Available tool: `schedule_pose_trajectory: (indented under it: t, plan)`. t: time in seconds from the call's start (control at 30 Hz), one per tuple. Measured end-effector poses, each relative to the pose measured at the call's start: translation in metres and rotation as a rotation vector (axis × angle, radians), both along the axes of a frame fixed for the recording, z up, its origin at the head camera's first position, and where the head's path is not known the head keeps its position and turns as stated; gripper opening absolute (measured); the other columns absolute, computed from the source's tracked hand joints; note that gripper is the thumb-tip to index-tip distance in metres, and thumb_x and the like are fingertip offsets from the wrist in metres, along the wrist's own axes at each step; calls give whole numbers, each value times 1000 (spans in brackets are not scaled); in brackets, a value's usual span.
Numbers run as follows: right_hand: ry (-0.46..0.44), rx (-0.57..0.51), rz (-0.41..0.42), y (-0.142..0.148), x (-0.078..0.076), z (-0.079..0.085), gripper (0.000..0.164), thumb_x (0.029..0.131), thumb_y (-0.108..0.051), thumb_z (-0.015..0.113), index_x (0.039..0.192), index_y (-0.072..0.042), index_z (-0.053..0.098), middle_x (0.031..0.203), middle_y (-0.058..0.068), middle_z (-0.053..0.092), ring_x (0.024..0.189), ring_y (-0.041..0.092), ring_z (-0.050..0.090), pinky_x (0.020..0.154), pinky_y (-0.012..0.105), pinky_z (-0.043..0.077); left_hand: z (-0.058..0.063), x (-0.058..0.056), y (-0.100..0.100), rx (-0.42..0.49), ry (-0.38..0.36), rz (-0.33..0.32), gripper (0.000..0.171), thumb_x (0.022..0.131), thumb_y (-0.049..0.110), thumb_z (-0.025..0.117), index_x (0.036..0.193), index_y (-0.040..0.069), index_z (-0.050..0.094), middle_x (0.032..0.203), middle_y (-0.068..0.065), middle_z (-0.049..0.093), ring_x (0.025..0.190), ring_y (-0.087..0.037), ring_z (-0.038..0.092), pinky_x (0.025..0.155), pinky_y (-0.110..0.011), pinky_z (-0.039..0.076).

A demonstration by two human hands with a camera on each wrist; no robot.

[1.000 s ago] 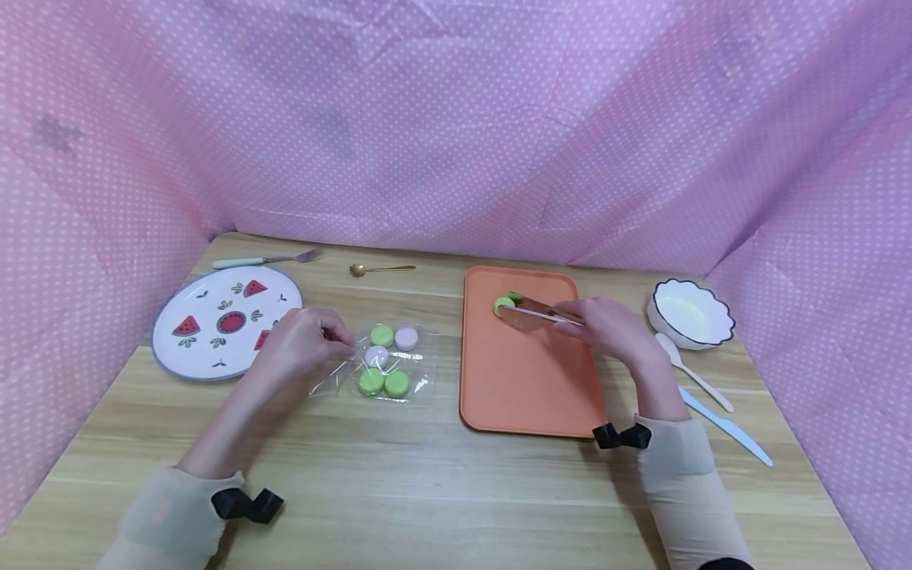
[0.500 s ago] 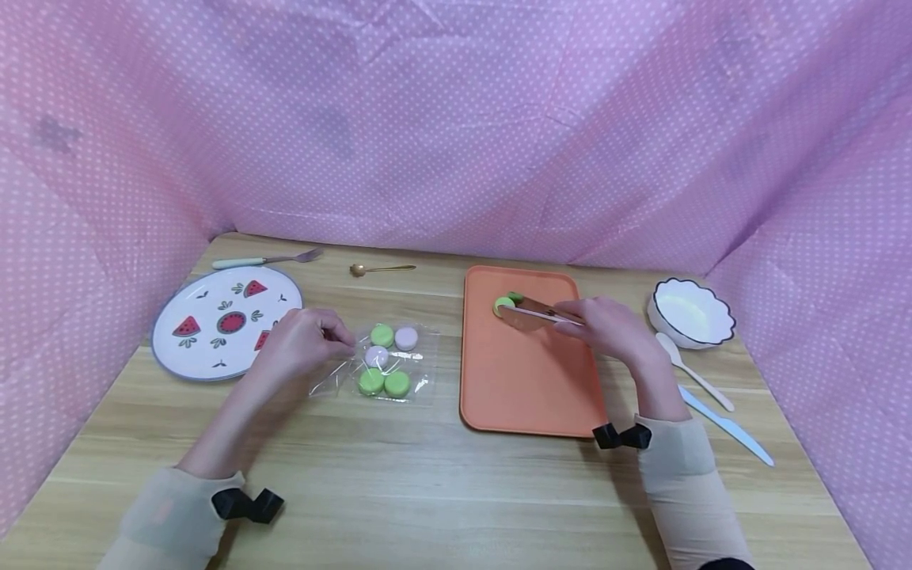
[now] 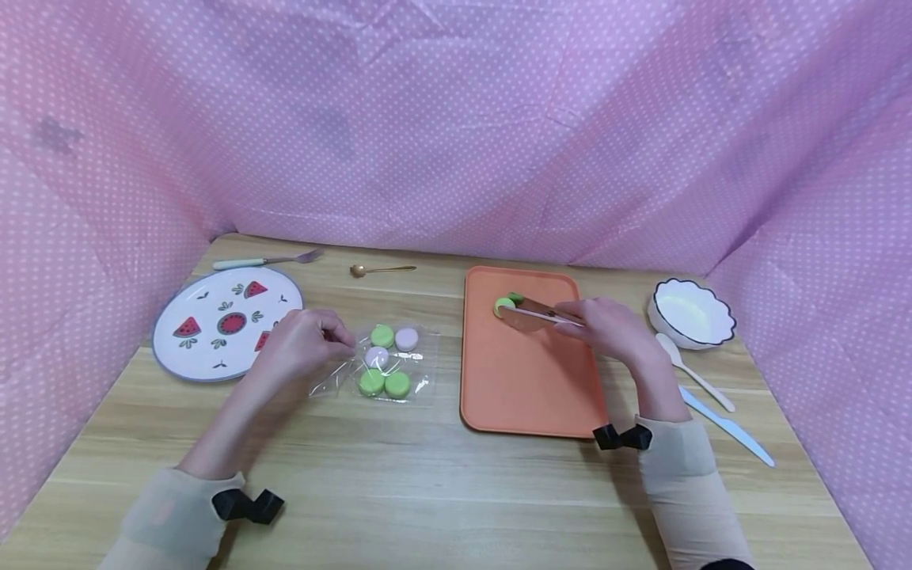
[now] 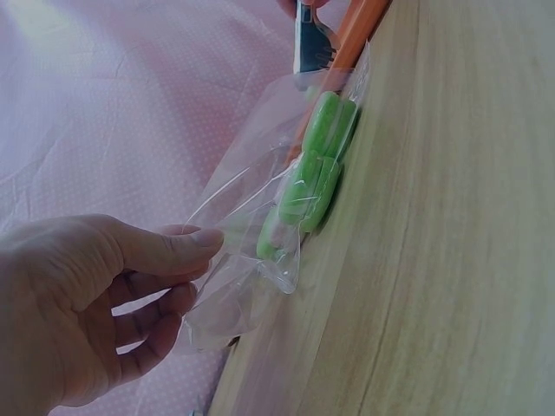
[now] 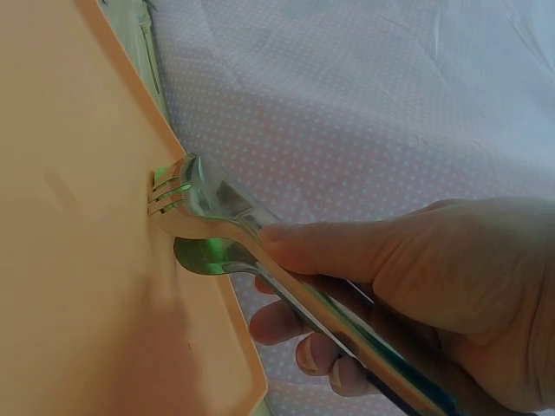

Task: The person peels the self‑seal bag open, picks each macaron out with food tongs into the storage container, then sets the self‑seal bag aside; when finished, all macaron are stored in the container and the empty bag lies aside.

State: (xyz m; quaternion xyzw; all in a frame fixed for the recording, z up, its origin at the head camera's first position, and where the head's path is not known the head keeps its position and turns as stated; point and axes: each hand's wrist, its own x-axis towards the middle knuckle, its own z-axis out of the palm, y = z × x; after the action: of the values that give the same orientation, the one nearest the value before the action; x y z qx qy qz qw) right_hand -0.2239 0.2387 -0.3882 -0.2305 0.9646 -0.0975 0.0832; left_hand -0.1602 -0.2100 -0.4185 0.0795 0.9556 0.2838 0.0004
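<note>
In the head view my left hand [image 3: 306,340] pinches the near-left edge of a clear plastic bag [image 3: 424,364], thumb against fingertip. Inside lie several macarons, green ones [image 3: 397,385] and lilac ones [image 3: 407,340]. My right hand [image 3: 602,324] grips metal serving tongs [image 5: 227,232], one arm ending in fork tines, the other in a spoon bowl. The tong tips are around a green macaron [image 3: 503,303] at the upper part of the orange tray [image 3: 527,380]; they partly cover it in the right wrist view.
An oval watermelon-print plate [image 3: 207,305] lies left, with a fork [image 3: 267,260] behind it. A small gold spoon [image 3: 385,269] is at the back. On the right are a scalloped white bowl [image 3: 691,313], a white spoon [image 3: 694,372] and a pale blue knife [image 3: 727,427]. Pink cloth [image 3: 456,142] encloses the table.
</note>
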Motion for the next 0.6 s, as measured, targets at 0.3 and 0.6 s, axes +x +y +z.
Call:
schedule_pose_trajectory:
  t: [0.3, 0.6]
  plan:
    - [-6, 7, -1, 0, 1, 0, 21, 92, -39, 57, 109, -28, 63, 70, -7, 56, 68, 14, 50, 62, 29, 39, 1, 1, 0, -3, -9, 3, 13, 69, 23, 80, 70, 32, 71, 75, 13, 69, 72, -9, 60, 66, -27, 43]
    - [6, 7, 5, 0, 1, 1, 24, 92, -38, 58, 113, -28, 63, 72, -7, 58, 68, 14, 51, 63, 30, 40, 0, 1, -1, 6, -17, 11, 13, 70, 23, 79, 71, 33, 70, 77, 14, 70, 74, -9, 60, 67, -27, 43]
